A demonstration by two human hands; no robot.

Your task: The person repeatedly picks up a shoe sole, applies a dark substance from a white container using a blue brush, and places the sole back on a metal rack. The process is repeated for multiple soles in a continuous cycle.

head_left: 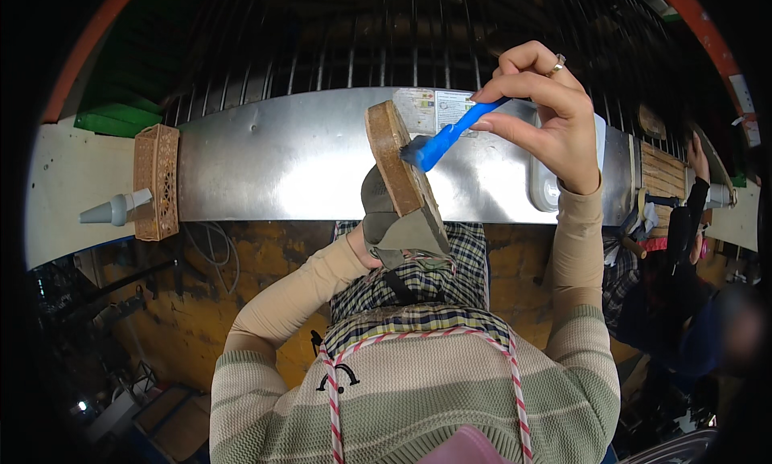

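Observation:
A sandal with olive-grey straps (378, 215) and a thick brown sole (388, 154) is held up, tilted, over the near edge of the metal table. My left hand (362, 245) grips it from below at the strap end; most of those fingers are hidden behind the straps. Between the thumb and fingers of my right hand (555, 98) is a blue-handled brush (450, 138), pinched near the top of its handle. Its dark bristles touch the edge of the sole, about halfway along.
In front lies a shiny metal table (273, 166) with a printed sheet (452, 108) at its far side. A white container (544, 192) stands by my right wrist. At left are a peach lattice basket (156, 182) and a grey nozzle (112, 211). Another person (683, 295) works at right.

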